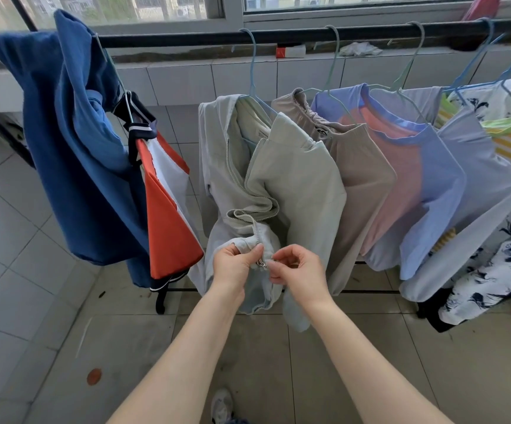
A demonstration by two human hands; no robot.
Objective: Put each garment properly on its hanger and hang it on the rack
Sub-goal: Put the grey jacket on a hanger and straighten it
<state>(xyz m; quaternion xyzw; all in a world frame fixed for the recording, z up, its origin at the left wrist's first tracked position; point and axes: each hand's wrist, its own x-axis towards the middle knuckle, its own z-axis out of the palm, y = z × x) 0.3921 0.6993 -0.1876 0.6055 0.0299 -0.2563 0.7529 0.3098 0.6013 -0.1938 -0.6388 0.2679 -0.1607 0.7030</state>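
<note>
Done: I count most garments hung on the rack [278,33].
Left: zipping the jacket [294,179].
Fingers: left hand [232,266] and right hand [297,267] pinch its zipper [262,264], lower centre.

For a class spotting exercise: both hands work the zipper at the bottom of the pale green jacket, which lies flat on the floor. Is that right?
Not quite. The left hand and right hand do pinch the zipper at the bottom of the pale green jacket, but the head view shows it hanging from a hanger on the rack, not lying on the floor.

Home laundry balcony: tiled floor [49,270], windows [156,7], clothes rack [294,33].
</note>
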